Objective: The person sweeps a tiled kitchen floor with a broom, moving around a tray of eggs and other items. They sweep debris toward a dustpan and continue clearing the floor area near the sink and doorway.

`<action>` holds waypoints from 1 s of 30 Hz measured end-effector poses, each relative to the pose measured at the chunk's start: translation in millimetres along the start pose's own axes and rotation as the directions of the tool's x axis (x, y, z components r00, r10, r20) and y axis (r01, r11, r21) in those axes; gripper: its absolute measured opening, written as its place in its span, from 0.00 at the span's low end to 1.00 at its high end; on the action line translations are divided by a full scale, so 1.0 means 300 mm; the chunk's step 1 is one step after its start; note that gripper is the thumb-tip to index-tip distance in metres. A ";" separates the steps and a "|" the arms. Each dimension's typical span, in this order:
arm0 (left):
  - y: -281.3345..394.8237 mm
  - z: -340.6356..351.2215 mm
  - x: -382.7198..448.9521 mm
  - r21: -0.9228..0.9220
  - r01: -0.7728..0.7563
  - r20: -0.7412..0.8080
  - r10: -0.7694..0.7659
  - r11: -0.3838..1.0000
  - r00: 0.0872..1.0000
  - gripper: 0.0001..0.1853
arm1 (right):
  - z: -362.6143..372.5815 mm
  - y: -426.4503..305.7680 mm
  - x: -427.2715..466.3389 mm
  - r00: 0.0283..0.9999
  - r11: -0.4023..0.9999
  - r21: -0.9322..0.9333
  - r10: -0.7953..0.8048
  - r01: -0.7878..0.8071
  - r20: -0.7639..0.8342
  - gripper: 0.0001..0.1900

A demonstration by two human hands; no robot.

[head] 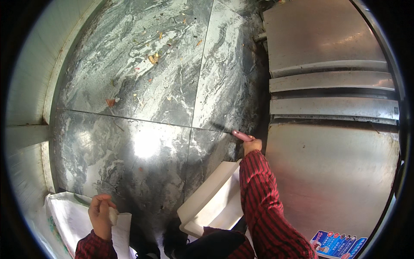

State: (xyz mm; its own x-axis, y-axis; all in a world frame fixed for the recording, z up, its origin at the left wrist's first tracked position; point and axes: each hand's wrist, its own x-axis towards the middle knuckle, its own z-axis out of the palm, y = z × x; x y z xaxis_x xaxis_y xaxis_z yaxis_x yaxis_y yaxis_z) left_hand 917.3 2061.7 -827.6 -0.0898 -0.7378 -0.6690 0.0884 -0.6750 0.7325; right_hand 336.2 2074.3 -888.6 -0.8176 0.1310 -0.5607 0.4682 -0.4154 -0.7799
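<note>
My left hand (102,212) is at the lower left, fingers curled around a small pale item (113,216) that is partly hidden; I cannot tell what it is. A white sack (68,210) stands open just below and beside this hand. My right hand (253,144) is stretched forward near the steel cabinet and grips a pinkish-brown, round-ended rod-like object (241,135), which points up and left over the floor. Below the right forearm, a white plastic bin (207,194) stands tilted in view, close to my body; the forearm and dark clothing cover part of it.
Marbled grey floor tiles (155,97) carry scattered food scraps (153,59). A stainless-steel cabinet (330,155) with horizontal ledges lines the right side, a blue printed sticker (338,244) at its lower edge. Metal panels (32,81) border the left. My feet are at the bottom.
</note>
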 end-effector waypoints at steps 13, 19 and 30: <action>-0.014 0.041 0.026 0.055 0.039 0.034 -0.041 0.998 0.999 0.09 | 0.009 0.071 -0.259 0.884 0.875 -0.457 0.332 -0.158 0.330 0.07; 0.044 0.114 0.036 -0.036 0.018 0.071 -0.015 0.999 0.997 0.07 | -0.115 -0.021 -0.429 0.875 0.827 -0.559 0.311 -0.057 0.370 0.07; 0.022 0.047 -0.002 -0.012 0.060 0.001 -0.060 0.998 0.998 0.08 | 0.136 0.019 -0.223 0.884 0.808 -0.573 0.360 -0.137 0.297 0.14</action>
State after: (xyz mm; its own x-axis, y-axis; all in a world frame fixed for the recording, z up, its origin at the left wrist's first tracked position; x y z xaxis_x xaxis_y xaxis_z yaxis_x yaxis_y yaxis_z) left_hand 903.8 2057.8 -820.7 -0.0964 -0.6960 -0.7116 0.0951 -0.7181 0.6894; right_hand 379.7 2026.4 -844.1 -0.6537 -0.3012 -0.6942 0.6822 0.1626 -0.7129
